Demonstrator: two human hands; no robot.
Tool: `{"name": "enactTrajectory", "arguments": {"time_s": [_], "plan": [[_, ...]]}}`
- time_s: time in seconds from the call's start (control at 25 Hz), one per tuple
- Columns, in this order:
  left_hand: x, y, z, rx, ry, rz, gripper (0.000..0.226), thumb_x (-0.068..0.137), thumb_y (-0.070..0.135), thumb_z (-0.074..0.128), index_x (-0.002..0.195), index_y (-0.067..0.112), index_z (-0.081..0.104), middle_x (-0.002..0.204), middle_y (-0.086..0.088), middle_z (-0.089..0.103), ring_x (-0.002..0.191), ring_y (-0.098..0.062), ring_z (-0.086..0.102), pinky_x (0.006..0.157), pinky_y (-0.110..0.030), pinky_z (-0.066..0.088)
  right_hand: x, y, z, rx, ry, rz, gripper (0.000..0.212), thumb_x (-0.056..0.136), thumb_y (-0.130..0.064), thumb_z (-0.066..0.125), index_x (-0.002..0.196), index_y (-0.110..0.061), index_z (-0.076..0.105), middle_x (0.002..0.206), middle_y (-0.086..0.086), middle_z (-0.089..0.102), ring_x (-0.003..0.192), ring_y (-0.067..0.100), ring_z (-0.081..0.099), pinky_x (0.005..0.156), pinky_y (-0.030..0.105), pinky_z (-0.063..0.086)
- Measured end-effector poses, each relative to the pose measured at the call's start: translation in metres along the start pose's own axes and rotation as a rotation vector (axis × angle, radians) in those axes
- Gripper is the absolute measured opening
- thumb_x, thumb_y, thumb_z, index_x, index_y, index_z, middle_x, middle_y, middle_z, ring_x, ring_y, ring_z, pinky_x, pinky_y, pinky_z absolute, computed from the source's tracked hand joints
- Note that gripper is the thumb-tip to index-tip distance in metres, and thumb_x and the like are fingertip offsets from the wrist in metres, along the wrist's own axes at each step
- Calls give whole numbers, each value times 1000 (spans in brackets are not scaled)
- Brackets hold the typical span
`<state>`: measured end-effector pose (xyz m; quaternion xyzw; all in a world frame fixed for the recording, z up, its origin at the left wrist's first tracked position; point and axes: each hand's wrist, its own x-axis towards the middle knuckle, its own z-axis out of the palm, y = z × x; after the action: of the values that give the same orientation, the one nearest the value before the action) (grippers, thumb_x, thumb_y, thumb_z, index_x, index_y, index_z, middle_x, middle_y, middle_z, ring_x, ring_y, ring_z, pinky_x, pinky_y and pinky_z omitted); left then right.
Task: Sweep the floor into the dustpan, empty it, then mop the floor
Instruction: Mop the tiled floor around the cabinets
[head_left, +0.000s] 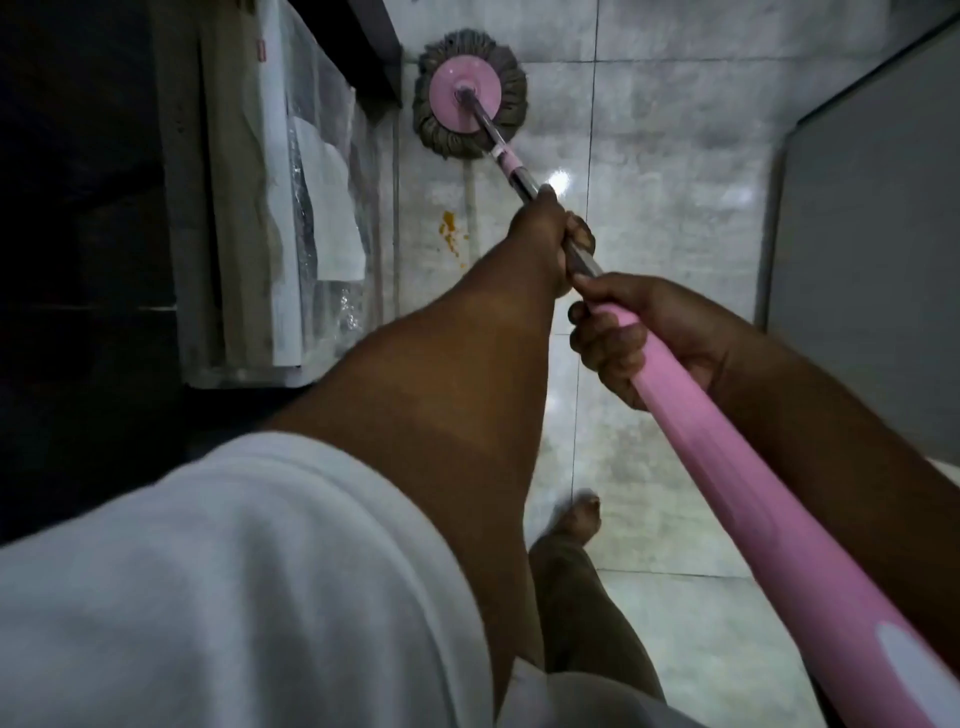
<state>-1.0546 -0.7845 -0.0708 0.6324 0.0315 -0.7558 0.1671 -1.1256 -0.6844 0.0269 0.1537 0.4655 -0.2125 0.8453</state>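
My left hand (548, 234) grips the long pink-and-steel mop handle (727, 478) on its metal part; my right hand (631, 340) wraps the pink grip just behind. The round grey string mop head (470, 93) lies flat on the pale tiled floor (675, 156), near an orange stain (451, 236).

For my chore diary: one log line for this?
stage: mopping | left hand, right hand: grip mop handle | mop head: on floor

Pale glossy tile floor (670, 171) with dark grout lines. The round mop head (470, 93) sits flat on it up by the dark cabinet edge. Just below that there's an orange-yellow smear (451, 234), maybe spilled food, hard to tell. One bare foot (574, 519) stands on the tiles too.
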Motion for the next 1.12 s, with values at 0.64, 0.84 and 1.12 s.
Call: {"name": "enactTrajectory", "arguments": {"time_s": [0.64, 0.84, 1.12], "plan": [[-48, -121, -96, 40, 16, -5, 46, 102, 47, 39, 68, 16, 33, 57, 3, 30, 27, -7, 28, 32, -9, 25, -6, 161, -24, -8, -74, 26, 27, 83, -28, 60, 65, -14, 44, 43, -4, 40, 28, 4, 37, 28, 16, 35], [-93, -252, -150, 75, 50, -48, 44, 102, 44, 41, 67, 18, 34, 55, 3, 32, 30, -8, 29, 33, -11, 26, -43, 293, -74, 32, -51, 66, 35, 93, -28, 55, 62, -14, 48, 44, -3, 43, 30, 5, 39, 29, 16, 35], [-137, -342, -176, 13, 95, -100, 44, 101, 39, 45, 66, 14, 37, 37, 2, 33, 26, -9, 28, 36, -10, 26, -93, 380, -97, 117, -40, 126, 20, 82, -25, 65, 75, -12, 51, 47, 0, 44, 30, 10, 41, 29, 19, 37]]}}
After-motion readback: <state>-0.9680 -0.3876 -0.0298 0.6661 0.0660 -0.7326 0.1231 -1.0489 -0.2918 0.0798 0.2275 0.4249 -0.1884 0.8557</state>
